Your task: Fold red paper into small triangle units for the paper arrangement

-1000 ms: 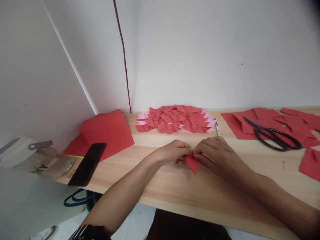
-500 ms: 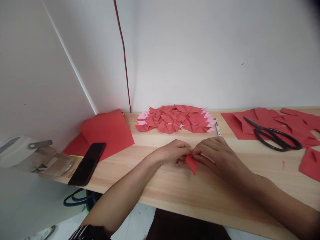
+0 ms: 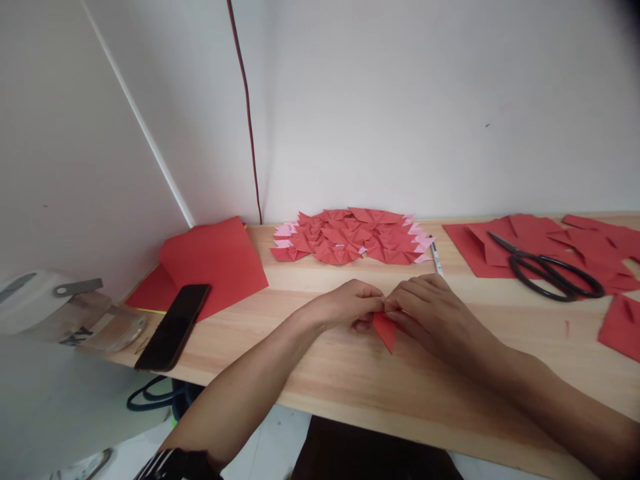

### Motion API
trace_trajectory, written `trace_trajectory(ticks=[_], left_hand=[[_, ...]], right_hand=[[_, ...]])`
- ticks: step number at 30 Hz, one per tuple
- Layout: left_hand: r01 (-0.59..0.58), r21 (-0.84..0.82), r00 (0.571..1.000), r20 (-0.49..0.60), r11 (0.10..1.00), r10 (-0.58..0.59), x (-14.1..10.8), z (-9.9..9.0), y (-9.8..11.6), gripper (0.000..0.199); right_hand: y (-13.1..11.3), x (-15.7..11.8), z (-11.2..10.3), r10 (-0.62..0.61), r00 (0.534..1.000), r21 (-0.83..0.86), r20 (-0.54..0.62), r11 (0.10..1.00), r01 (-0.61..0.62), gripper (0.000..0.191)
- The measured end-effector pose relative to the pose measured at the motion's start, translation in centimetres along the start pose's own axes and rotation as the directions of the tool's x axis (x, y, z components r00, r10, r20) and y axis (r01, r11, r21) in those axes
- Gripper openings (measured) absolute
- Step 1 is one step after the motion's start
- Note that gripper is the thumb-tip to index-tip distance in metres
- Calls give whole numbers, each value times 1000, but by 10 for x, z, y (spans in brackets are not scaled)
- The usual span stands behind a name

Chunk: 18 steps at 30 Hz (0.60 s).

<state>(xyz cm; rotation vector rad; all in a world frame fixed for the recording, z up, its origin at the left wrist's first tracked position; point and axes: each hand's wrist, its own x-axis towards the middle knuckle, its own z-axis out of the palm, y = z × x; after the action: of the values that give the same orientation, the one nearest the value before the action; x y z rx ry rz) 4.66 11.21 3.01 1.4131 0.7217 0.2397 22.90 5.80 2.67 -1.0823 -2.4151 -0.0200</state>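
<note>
Between my two hands, above the wooden table (image 3: 320,373), is a small folded piece of red paper (image 3: 385,332), its pointed end hanging downward. My left hand (image 3: 353,305) pinches its upper left part, fingers closed. From the other side my right hand (image 3: 423,303) closes on the upper right part, the fingertips of both hands nearly meeting. The paper's top is hidden behind the fingers. Beyond my hands, against the wall, lies a bunch of folded red and pink paper pieces (image 3: 345,237). A white pen (image 3: 436,256) rests just right of that bunch.
To the right, black-handled scissors (image 3: 547,270) lie on cut red paper (image 3: 480,257). At the left are red sheets (image 3: 225,260) with a black phone (image 3: 174,327) on them, and a clear plastic bottle (image 3: 100,323) with a white lid. Another red piece (image 3: 620,327) sits at the right edge.
Both hands keep their pinch on the red paper and have hardly moved. The paper's lower tip has swung slightly down and to the right.
</note>
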Motion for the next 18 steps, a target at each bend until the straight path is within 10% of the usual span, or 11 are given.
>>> trace_trajectory(ticks=[18], left_hand=[[-17, -47, 1000, -18, 999, 16, 2, 1, -2, 31]], right_hand=[[6, 0, -1, 31, 1000, 55, -1, 998, -30, 20]])
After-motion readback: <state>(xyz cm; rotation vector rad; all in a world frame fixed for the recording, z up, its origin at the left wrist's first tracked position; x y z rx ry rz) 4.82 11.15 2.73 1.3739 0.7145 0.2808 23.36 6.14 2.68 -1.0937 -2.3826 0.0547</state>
